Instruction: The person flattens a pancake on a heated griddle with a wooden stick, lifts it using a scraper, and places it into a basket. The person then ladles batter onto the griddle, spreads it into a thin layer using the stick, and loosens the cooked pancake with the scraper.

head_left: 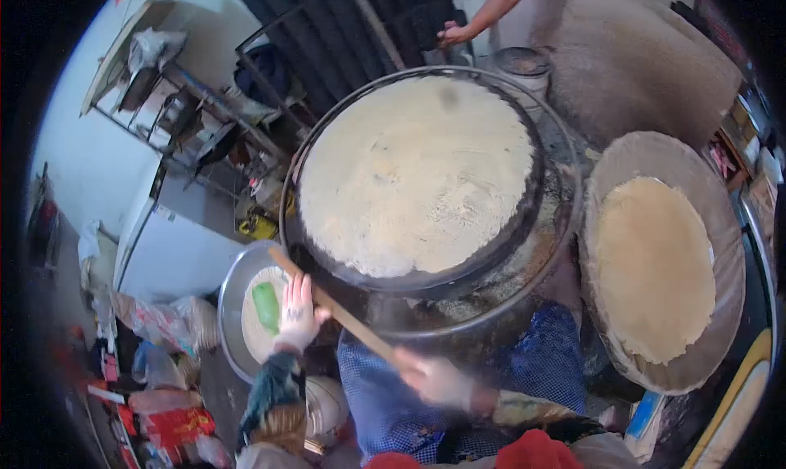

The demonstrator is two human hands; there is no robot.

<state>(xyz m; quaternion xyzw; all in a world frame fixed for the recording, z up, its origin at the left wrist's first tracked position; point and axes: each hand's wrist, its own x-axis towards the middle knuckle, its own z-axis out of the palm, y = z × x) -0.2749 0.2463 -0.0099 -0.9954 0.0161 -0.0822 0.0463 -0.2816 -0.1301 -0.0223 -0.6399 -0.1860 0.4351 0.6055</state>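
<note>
My right hand [438, 381], somewhat blurred, is closed round one end of a long flat wooden stick [360, 331]. The stick slants up to the left, in front of the round griddle's near rim. My left hand [296, 315] has its fingers stretched out beside the stick's far part, its thumb at the wood; whether it bears on the stick I cannot tell. Under that hand stands a metal basin [232, 338] of pale batter, with a green scoop [266, 307] in it. On the black griddle [536, 182] lies a thin, wide pale pancake [409, 174].
At right, a large oval tray [725, 223] lined with cloth holds a round tan pancake [655, 272]. Another person's hand [456, 33] shows beyond the griddle, near a lidded bucket [524, 64]. Shelves [176, 109] with pans stand at left; bags [168, 330] lie below.
</note>
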